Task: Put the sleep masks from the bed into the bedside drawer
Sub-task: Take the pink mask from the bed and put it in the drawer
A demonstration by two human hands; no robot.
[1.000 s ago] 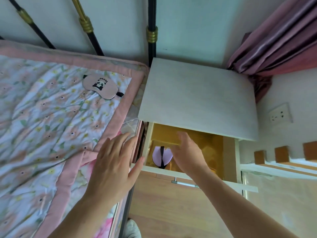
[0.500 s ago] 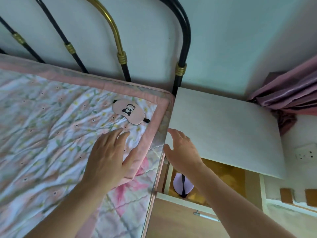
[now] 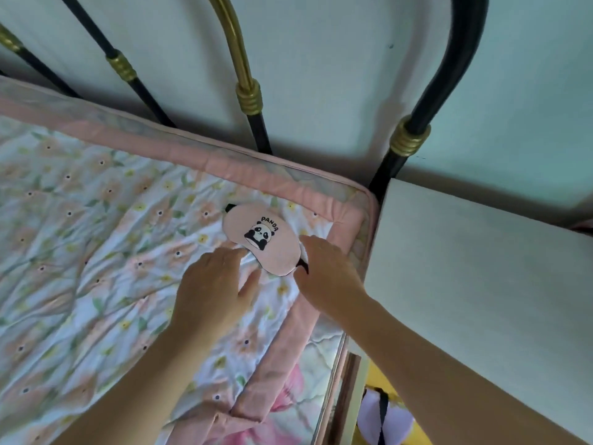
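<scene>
A pink sleep mask with a panda print (image 3: 261,238) lies flat on the floral quilt (image 3: 96,239) near the bed's top right corner. My right hand (image 3: 324,268) touches the mask's right end by its black strap, fingers curled over the edge. My left hand (image 3: 215,290) rests open on the quilt, fingertips at the mask's lower left edge. A lilac sleep mask with a black strap (image 3: 383,419) lies in the open bedside drawer (image 3: 356,409) at the bottom right, partly hidden by my right forearm.
The white top of the bedside table (image 3: 481,271) stands right of the bed, overhanging the drawer. A black and brass metal headboard (image 3: 250,101) runs along the pale wall behind the mattress.
Both hands moved up and left from the drawer onto the bed and reached the panda mask. The view swung left, so the drawer slid to the bottom right corner.
</scene>
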